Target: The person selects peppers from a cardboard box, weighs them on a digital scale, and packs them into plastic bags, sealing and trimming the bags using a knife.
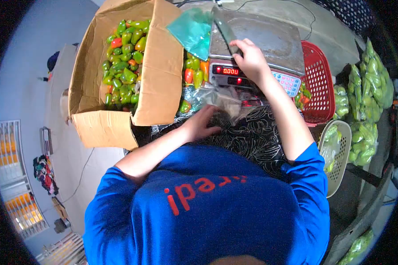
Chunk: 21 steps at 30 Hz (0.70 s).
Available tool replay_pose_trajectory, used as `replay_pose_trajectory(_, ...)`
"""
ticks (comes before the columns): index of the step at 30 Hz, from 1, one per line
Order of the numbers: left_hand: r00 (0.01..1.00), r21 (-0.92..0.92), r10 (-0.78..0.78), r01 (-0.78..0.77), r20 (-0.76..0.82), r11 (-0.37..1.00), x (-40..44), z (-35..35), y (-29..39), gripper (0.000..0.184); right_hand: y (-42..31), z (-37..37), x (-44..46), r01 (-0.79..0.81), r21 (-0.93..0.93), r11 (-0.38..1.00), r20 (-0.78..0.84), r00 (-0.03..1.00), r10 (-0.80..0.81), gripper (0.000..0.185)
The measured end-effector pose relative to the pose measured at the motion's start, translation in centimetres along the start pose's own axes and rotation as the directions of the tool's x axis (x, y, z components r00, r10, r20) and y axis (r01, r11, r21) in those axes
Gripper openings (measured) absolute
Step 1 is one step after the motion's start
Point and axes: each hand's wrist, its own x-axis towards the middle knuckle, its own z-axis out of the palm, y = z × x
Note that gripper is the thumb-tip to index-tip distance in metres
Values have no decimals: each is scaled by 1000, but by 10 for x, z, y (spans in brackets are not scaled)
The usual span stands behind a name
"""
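Observation:
Over the metal plate of a digital scale (265, 37), my right hand (251, 59) grips a dark, flat, blade-like object (224, 31), blurred by motion. The scale's red display (227, 70) is lit. My left hand (203, 123) is low in front of the scale, fingers apart, beside a crumpled clear plastic bag (223, 101); whether it touches the bag is unclear. A teal plastic bag (193, 33) lies left of the scale plate. Red and green peppers (194, 75) show just below it.
An open cardboard box (161, 66) of green and red peppers stands at the left. Right of the scale are a red basket (320, 84) and a cream basket (344, 145). Bags of green produce (373, 88) lie at the far right.

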Motion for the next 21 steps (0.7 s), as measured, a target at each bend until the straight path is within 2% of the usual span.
replay_pose_trajectory(3, 993, 29, 93, -96, 73, 995, 6, 12, -8, 67, 0, 40, 19, 94, 113, 989, -51, 995, -89, 34)
replay_pose_trajectory(5, 984, 13, 146, -148, 98, 989, 10, 14, -11, 71, -21, 69, 23, -14, 266, 964, -31, 999, 23, 38)
replay_pose_trajectory(7, 975, 45, 193, -199, 107, 979, 13, 12, -5, 72, -27, 105, 21, 96, 304, 948, -139, 989, -56, 44)
replay_pose_trajectory(10, 986, 167, 125, -142, 108, 976, 9, 10, -3, 68, -43, 142, 11, 137, 198, 971, -143, 984, -109, 53)
replay_pose_trajectory(11, 990, 216, 101, -121, 101, 969, 6, 9, -3, 65, -47, 149, 8, 153, 193, 969, -97, 986, -136, 55)
replay_pose_trajectory(13, 993, 214, 16, -41, 116, 976, 8, 13, -8, 54, -54, 157, 4, 188, 181, 965, -12, 982, -189, 61)
replay_pose_trajectory(14, 992, 216, -23, -5, 125, 976, 9, 14, -10, 48, -57, 159, -1, 200, 142, 969, -37, 980, -197, 62)
replay_pose_trajectory(17, 985, 146, -18, -8, 174, 989, 10, 12, -6, 33, -59, 153, -10, 95, 120, 988, 76, 992, -105, 61)
replay_pose_trajectory(20, 986, 65, -34, 23, 162, 998, 9, 10, 6, 25, -50, 136, -24, 152, -44, 987, 212, 967, -140, 61)
replay_pose_trajectory(21, 986, 56, 22, -31, 167, 998, 9, 10, 6, 25, -46, 130, -30, 174, -95, 980, 257, 955, -145, 61)
